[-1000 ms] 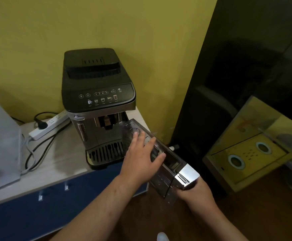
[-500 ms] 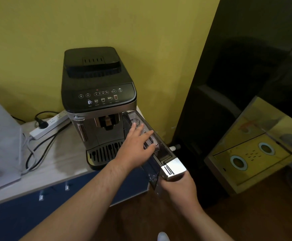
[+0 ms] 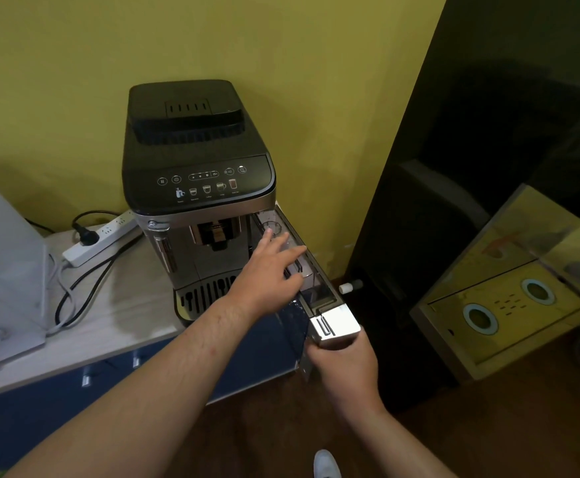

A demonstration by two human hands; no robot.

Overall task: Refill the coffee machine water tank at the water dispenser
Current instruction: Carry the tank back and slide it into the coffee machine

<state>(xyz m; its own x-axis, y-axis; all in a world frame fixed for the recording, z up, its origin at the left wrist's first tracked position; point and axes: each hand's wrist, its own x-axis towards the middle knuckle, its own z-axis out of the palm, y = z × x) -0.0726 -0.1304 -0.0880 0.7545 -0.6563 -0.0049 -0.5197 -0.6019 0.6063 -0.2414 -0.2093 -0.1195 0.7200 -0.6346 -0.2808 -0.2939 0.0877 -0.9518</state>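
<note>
Standing on pale countertop [image 3: 116,315], yellow wall [image 3: 316,81]

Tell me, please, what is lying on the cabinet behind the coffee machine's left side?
A white power strip lies there by the wall, one black plug in it, black cables trailing forward. The coffee machine hides its right end.
</note>
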